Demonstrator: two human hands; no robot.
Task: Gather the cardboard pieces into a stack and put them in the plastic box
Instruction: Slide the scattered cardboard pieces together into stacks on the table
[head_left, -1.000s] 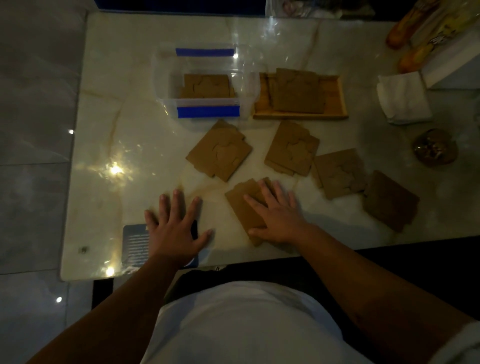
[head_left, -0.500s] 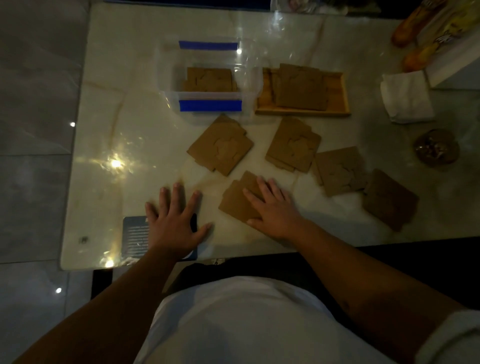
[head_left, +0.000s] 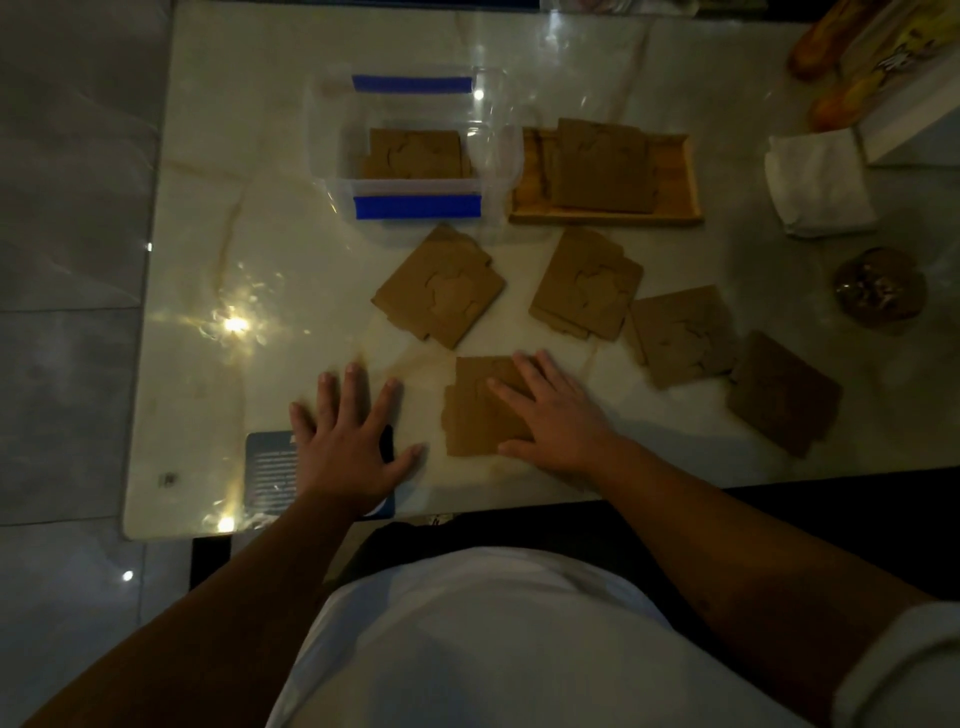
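Five loose clusters of cardboard pieces lie on the marble table (head_left: 218, 218), a sixth sits in the wooden tray (head_left: 680, 176) at one o'clock, and some cardboard already rests inside the clear plastic box (head_left: 332, 130) at twelve o'clock. By my reading the task is early: one lot boxed, most left to gather.

From the table's middle, the clusters sit at eleven o'clock (head_left: 439, 286), one o'clock (head_left: 584, 286), three o'clock (head_left: 680, 338) and four o'clock (head_left: 782, 392). The nearest cluster (head_left: 475, 410), at six o'clock, lies nearly square to the table edge, its long axis running roughly twelve to six.

The right hand (head_left: 553, 415) lies flat on that cluster, fingers spread, pressing and not clasping. The left hand (head_left: 348, 441), at eight o'clock, rests open on the table over a dark card (head_left: 270, 475), holding nothing.
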